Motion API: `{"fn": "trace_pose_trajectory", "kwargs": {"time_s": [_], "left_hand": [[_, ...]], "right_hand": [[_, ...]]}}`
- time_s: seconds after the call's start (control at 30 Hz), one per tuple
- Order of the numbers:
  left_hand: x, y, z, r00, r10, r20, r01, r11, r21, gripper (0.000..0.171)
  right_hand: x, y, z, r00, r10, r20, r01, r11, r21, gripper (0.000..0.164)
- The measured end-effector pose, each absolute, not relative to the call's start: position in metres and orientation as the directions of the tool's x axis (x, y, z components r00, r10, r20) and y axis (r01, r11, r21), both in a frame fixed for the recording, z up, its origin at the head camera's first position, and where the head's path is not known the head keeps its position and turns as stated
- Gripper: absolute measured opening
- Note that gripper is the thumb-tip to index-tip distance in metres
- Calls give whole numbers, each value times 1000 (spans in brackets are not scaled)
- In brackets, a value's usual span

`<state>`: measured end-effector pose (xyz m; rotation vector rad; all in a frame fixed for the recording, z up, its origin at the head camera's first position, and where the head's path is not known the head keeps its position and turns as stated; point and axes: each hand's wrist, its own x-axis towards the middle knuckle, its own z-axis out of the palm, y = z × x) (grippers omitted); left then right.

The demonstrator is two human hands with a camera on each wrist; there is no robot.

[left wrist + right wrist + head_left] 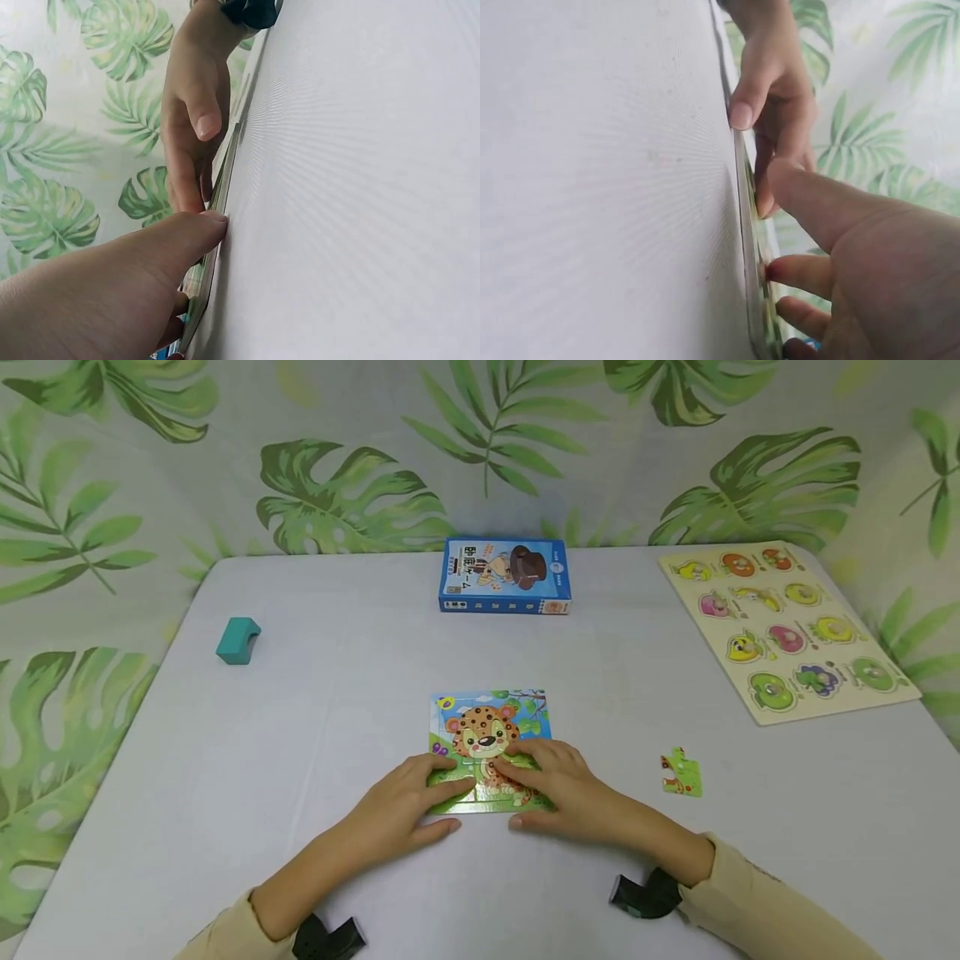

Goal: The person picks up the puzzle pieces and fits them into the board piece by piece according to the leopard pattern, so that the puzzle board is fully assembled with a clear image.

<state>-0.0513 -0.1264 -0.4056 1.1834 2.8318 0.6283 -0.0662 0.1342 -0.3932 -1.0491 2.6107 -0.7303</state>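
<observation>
A leopard jigsaw puzzle (489,720) lies flat in a shallow board on the white table, and most of its picture shows. My left hand (407,800) rests on its lower left part, fingertips on the surface and thumb by the front edge. On the lower right part, the fingertips of my right hand (567,791) press the leopard's body, hiding some of the pieces there. In the right wrist view, that hand's thumb is raised off the board edge (744,202). A loose green puzzle piece (681,773) lies to the right of the board.
A blue game box (504,575) lies at the back middle. At the back right is a wooden fruit puzzle board (720,618). A teal block (237,641) sits at the far left. Behind the table hangs a leaf-print cloth (510,452).
</observation>
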Motion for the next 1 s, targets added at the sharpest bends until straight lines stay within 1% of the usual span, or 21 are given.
{"fn": "trace_pose_trajectory", "kwargs": {"time_s": [0.07,0.13,0.23,0.33,0.43,0.57,0.67,0.73,0.87,1.0], "left_hand": [[-51,-127,-406,-720,679,144,674,635,376,47],[-51,-127,-407,-724,675,144,669,634,387,47],[-51,-127,-408,-727,671,144,663,632,400,48],[-51,-127,-408,-728,670,145,661,631,406,48],[-51,-128,-409,-729,669,146,662,634,401,48],[-51,-128,-409,-729,668,149,664,636,394,48],[-51,-128,-409,-728,669,151,666,636,391,48],[-51,-129,-409,-728,669,151,666,636,391,48],[-51,-129,-409,-728,669,150,665,635,394,48],[-52,-128,-409,-729,670,142,662,635,398,48]], "right_hand": [[-66,137,-393,-711,-702,-49,-559,605,-567,68],[-66,140,-391,-721,-691,-57,-516,590,-620,69],[-65,146,-384,-755,-653,-61,-428,560,-710,70],[-66,157,-373,-791,-611,-35,-377,532,-758,72],[-65,172,-361,-827,-562,23,-382,531,-756,73],[-60,196,-346,-862,-490,130,-427,564,-707,78],[-54,213,-340,-876,-437,206,-451,587,-672,81],[-50,223,-337,-889,-394,233,-441,598,-669,83],[-43,241,-339,-918,-309,248,-391,604,-695,85],[-40,256,-348,-911,-283,301,-413,609,-677,87]]}}
